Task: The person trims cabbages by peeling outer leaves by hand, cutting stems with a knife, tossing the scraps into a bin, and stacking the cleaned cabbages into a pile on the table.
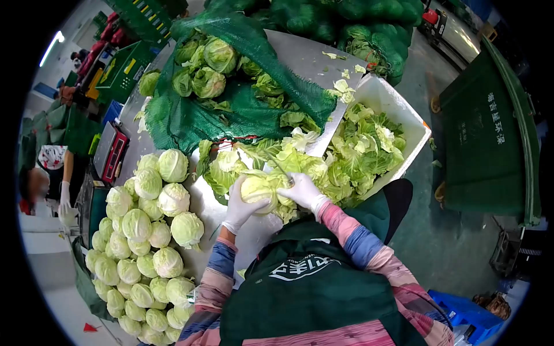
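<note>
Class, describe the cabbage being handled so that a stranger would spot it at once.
Start at the grey table, between the green mesh sack and the dark green apron. To the right of the big cabbage pile, find the white-gloved left hand and right hand. The cabbage between them stands apart from the piled ones: it alone is held.

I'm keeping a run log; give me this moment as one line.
left hand: holds cabbage; right hand: holds knife; cabbage pile: at left; leaves: in white box
</note>
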Available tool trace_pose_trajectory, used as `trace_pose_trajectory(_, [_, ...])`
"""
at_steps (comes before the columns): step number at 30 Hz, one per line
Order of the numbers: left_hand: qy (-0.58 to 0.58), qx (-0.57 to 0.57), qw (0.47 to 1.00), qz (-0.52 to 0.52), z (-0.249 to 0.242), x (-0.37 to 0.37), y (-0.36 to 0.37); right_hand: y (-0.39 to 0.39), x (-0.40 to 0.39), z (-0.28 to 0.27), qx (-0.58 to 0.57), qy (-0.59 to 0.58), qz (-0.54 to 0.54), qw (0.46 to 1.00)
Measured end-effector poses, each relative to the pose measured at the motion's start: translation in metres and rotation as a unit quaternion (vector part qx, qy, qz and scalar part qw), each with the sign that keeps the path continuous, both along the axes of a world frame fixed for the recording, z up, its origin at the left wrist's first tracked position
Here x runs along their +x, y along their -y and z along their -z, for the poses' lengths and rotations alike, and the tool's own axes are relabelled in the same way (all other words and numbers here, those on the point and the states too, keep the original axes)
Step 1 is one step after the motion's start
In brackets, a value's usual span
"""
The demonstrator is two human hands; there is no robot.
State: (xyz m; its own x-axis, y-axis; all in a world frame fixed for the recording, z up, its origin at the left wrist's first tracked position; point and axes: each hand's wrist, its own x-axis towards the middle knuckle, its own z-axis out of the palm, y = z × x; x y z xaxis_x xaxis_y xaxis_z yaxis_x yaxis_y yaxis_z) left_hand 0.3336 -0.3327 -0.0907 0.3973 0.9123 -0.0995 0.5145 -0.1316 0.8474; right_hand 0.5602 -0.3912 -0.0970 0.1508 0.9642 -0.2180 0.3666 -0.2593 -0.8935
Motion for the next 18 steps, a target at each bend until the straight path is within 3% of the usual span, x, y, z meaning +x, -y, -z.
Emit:
trace_pose_trajectory(2, [-0.017,-0.004,0.999,0.036,-0.005,-0.007,-0.002,-0.002,0.016,0.005,-0.026,0.128,0.001,0.991])
trace_pose_trajectory(4, [0.181,-0.139,0.973,-0.029,-0.016,-0.01,-0.001,-0.004,0.047,0.035,-0.042,0.176,0.113,0.977])
trace_pose_trajectory(5, [0.283,-0.246,0.925,-0.055,-0.015,-0.015,0.0,-0.004,0.066,0.032,-0.085,0.17,0.164,0.968])
trace_pose_trajectory(6, [0.281,-0.243,0.927,-0.053,-0.008,-0.021,0.001,-0.003,0.091,0.046,-0.118,0.191,0.194,0.955])
trace_pose_trajectory(7, [0.357,-0.312,0.878,-0.069,0.004,-0.028,0.003,0.004,0.1,0.019,-0.14,0.34,0.153,0.917])
trace_pose_trajectory(8, [0.428,-0.378,0.816,-0.085,0.01,-0.032,0.005,0.01,0.107,0.02,-0.069,0.465,0.167,0.867])
trace_pose_trajectory(10, [0.437,-0.408,0.8,-0.052,0.0,-0.019,0.013,0.006,0.096,-0.028,-0.05,0.396,0.175,0.9])
trace_pose_trajectory(12, [0.488,-0.432,0.757,-0.058,-0.009,0.007,0.016,0.002,0.066,-0.057,0.045,0.085,0.106,0.99])
trace_pose_trajectory(13, [0.535,-0.461,0.706,-0.052,-0.02,0.019,0.018,0.005,0.042,-0.079,0.094,0.079,0.062,0.991])
trace_pose_trajectory(14, [0.535,-0.462,0.706,-0.049,-0.024,0.033,0.016,0.012,0.018,-0.1,0.143,0.072,0.019,0.987])
trace_pose_trajectory(16, [0.496,-0.357,0.789,-0.067,-0.029,0.053,0.014,0.02,-0.007,-0.12,0.235,0.211,-0.013,0.949])
trace_pose_trajectory(17, [0.483,-0.414,0.77,-0.053,-0.029,0.048,0.012,0.018,-0.006,-0.109,0.235,0.216,-0.013,0.948])
trace_pose_trajectory(18, [0.483,-0.413,0.77,-0.052,-0.03,0.048,0.011,0.017,0.002,-0.106,0.199,0.119,-0.008,0.973])
